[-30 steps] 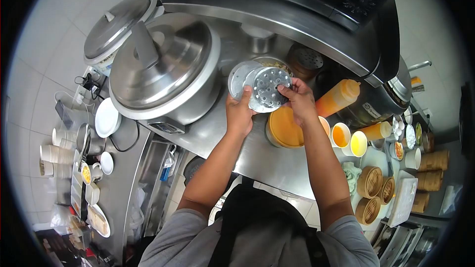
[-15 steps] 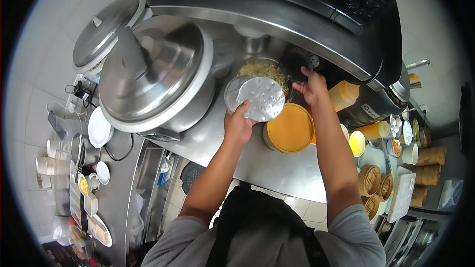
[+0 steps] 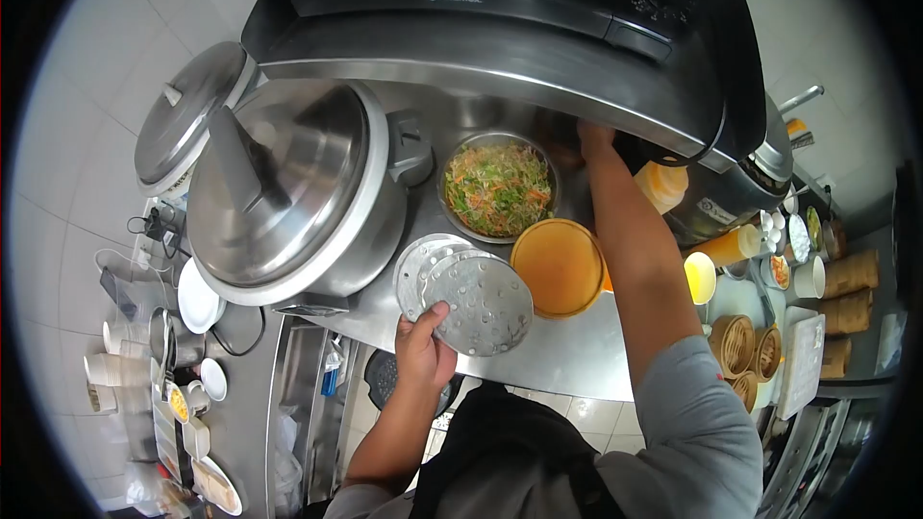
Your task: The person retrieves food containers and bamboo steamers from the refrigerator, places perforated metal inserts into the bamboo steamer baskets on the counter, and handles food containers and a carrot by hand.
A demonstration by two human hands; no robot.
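You are holding a fanned stack of perforated metal discs [image 3: 479, 308] above the front of the steel counter [image 3: 567, 356], and your left hand [image 3: 425, 346] is pinching them at one edge, thumb lying on top and fingers curling beneath. Because that grip is taking only the near rim, the discs could be sliding apart if your thumb eases — smooth metal is likely giving little friction. In view, the stack is overlapping the side of the orange-lidded tub [image 3: 558, 267]; whether it is touching, you cannot tell from here, but a careless swing could be knocking it. Behind the discs, a bowl [image 3: 495, 237] of shredded vegetables [image 3: 497, 187] is sitting uncovered, so a slipping disc could be landing in the food. Your right hand [image 3: 596, 137] is sitting under the metal shelf [image 3: 461, 69], fingers hidden in shadow — whether they are spread or gripping, you cannot tell. Working blind there, you could be bumping something unseen, and your forearm is lying close enough to the squeeze bottle [image 3: 661, 187] to be tipping it.
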